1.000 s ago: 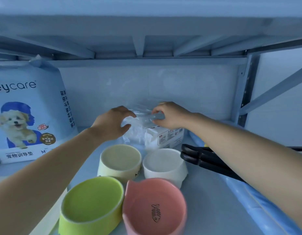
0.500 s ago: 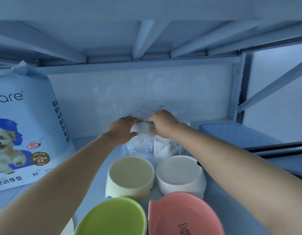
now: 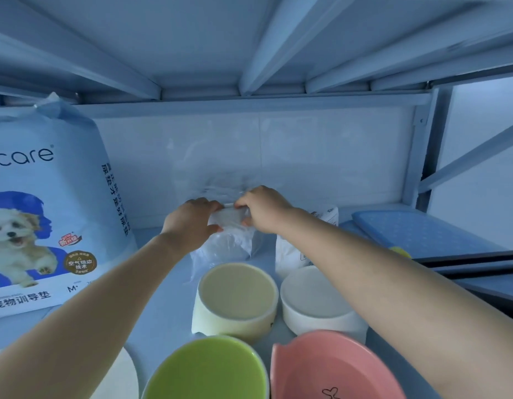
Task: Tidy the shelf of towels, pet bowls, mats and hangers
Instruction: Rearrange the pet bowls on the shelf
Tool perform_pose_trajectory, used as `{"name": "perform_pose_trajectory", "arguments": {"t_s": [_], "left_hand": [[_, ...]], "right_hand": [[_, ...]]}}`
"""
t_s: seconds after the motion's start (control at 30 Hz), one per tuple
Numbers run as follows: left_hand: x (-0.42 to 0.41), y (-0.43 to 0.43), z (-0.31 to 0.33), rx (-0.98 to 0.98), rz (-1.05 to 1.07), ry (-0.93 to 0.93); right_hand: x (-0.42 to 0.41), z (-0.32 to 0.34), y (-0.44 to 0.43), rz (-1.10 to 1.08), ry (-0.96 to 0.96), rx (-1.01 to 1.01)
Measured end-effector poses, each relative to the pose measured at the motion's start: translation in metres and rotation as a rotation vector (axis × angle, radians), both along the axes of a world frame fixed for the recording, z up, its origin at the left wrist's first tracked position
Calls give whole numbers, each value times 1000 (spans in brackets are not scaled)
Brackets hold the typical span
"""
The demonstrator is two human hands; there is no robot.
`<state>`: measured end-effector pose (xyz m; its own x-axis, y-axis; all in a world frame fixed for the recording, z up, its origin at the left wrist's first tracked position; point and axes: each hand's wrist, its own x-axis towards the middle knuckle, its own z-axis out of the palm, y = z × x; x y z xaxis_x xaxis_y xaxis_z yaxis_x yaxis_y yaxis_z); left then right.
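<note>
1. The left hand (image 3: pixel 189 223) and right hand (image 3: pixel 263 210) meet at frame centre, both pinching the folded top of a clear plastic packet (image 3: pixel 226 246). Its contents are hard to make out through the crinkled film.
2. The right forearm hides most of a white labelled pack (image 3: pixel 289 251). The green bowl (image 3: pixel 206 370) and pink bowl (image 3: pixel 330 367) are cut off by the lower edge.
3. The packet stands at the back of the shelf (image 3: pixel 171 321), behind a cream bowl (image 3: pixel 238 298) and a white bowl (image 3: pixel 315 300). A pet-pad bag (image 3: pixel 48 197) fills the left. A blue dotted mat (image 3: pixel 416 228) and black hangers (image 3: pixel 479 262) lie at right.
4. The bowls look smooth, glossy and round; the bag is soft printed plastic.
</note>
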<state>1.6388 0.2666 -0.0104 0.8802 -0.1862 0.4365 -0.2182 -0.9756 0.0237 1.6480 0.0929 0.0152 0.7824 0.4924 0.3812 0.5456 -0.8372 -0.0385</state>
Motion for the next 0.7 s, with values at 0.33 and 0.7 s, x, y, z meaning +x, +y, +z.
{"name": "perform_pose_trajectory", "arguments": {"t_s": [0.33,0.7], "left_hand": [[-21,36,-4,-36,-13,6],[-36,26,-10,-104,9,-58]], "right_hand": [[-10,-12,29,43,-99,30],[-18,-8,9,77,-32,29]]}}
